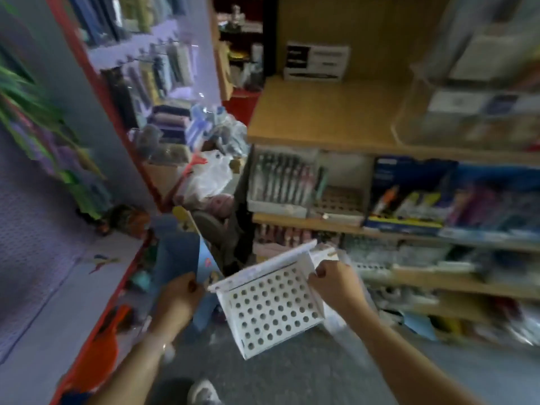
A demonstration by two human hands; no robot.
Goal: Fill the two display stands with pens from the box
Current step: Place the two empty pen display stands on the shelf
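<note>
A white display stand with rows of round holes hangs tilted in the air in front of me, and no pens sit in its holes. My right hand grips its upper right edge. My left hand holds a blue box just left of the stand; its contents are hidden. The whole frame is motion-blurred.
Wooden shelves on the right carry pen racks and blue marker boxes. A grey, red-edged counter runs along the left. Bags and clutter pile up behind the stand. Grey floor and my shoe lie below.
</note>
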